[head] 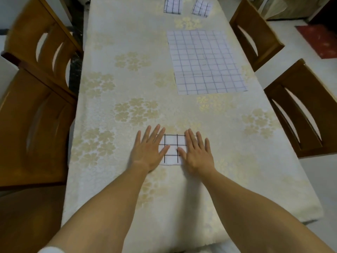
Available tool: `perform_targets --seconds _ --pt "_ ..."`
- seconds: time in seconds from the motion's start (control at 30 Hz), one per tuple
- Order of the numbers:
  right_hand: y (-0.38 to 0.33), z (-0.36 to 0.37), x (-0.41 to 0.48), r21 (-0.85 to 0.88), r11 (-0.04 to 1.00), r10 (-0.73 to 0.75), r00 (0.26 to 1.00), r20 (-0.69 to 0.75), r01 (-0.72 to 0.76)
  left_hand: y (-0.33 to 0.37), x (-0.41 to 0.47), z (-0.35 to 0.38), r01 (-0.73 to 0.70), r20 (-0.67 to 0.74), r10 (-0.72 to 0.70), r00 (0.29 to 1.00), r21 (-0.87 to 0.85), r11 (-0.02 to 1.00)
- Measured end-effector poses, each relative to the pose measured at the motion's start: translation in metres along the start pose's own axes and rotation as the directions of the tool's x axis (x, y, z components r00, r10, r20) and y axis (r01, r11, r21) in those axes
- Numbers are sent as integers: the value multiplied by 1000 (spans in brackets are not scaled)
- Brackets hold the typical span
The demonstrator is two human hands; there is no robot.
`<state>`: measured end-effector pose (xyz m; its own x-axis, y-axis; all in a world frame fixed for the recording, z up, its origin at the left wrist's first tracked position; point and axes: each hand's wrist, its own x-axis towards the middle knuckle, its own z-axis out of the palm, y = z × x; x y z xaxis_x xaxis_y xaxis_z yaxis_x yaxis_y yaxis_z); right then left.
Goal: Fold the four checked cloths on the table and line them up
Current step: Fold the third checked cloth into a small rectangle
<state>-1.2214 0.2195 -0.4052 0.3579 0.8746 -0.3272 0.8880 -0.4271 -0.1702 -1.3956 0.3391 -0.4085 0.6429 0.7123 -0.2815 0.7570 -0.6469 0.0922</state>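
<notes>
A small folded white checked cloth (pixel 172 149) lies near the middle front of the table. My left hand (pixel 150 149) lies flat with straight fingers pressing its left side. My right hand (pixel 197 153) lies flat on its right side the same way. Farther back on the right, a large checked cloth (pixel 205 61) lies spread out flat. At the far end, two small folded checked cloths sit side by side, one on the left (pixel 172 5) and one on the right (pixel 202 6).
The table (pixel 118 84) wears a cream cloth with a pale gold flower pattern. Two wooden chairs (pixel 36 99) stand along its left side and two wooden chairs (pixel 300 106) along its right. A red mat (pixel 321 41) lies on the floor at far right.
</notes>
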Motion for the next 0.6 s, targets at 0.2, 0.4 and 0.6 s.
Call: perform_targets --seconds 0.2,0.4,0.6 --pt "34 -18 -5 -30 996 87 992 90 -84 -16 -6 -11 94 83 -98 992 46 995" --pt "29 -33 22 141 990 14 988 -155 8 -4 1 -30 83 71 -67 995 -252 964" --pt "1 -63 44 133 991 -14 1000 0 14 8 2 -47 103 -44 -133 990 -409 907"
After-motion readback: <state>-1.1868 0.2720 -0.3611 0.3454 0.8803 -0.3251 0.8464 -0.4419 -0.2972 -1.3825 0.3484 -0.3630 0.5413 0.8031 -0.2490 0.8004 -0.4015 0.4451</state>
